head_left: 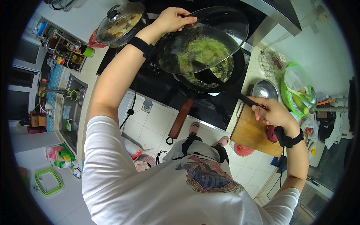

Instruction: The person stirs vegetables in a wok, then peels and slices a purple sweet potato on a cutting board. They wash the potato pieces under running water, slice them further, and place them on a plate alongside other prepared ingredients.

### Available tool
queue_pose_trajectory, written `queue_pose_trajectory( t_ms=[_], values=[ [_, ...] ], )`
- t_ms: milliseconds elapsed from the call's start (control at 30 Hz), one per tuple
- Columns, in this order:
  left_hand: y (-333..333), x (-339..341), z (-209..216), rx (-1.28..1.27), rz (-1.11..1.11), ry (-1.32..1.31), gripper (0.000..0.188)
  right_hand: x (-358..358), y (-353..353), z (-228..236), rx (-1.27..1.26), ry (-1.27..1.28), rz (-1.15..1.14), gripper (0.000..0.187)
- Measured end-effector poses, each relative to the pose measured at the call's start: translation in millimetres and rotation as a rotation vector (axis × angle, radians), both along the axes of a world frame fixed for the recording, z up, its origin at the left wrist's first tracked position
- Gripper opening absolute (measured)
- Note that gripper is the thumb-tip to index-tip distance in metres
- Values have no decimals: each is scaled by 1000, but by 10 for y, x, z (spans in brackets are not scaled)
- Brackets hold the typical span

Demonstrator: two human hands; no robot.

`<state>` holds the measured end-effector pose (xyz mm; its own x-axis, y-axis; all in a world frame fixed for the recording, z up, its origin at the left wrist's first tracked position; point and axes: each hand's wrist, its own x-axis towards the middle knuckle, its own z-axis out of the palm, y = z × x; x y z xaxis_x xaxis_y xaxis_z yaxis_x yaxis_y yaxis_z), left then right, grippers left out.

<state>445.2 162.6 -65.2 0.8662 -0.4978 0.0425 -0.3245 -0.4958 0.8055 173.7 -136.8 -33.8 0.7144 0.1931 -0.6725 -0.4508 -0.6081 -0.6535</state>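
My left hand grips the knob of a clear glass lid, holding it tilted above a dark wok on the black stove. Chopped green vegetables lie in the wok, partly seen through the glass. My right hand is closed round the handle of a black spatula, whose head reaches into the greens under the lid's edge. Toward me points the wok's brown handle, touched by neither hand.
A lidded pot of food stands at the far left of the stove. Right of the wok are a metal bowl, a green basket of vegetables and a wooden cutting board. A sink lies left; the range hood overhangs the far right.
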Motion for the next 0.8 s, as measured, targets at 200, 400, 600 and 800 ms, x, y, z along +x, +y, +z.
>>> queue_pose_trajectory(
  t_ms=[200,400,600,800],
  values=[
    [2,-40,3,-7,-9,10,36,-30,62,7,31,71,-41,36],
    [11,-36,-6,-25,-23,5,37,-52,101,107,23,50,-46,38],
    [-5,-27,-10,-21,-28,-6,38,-61,139,48,1,74,-49,38],
    [-36,-9,-10,-21,-34,-21,38,-80,132,3,32,137,-57,37]
  ],
)
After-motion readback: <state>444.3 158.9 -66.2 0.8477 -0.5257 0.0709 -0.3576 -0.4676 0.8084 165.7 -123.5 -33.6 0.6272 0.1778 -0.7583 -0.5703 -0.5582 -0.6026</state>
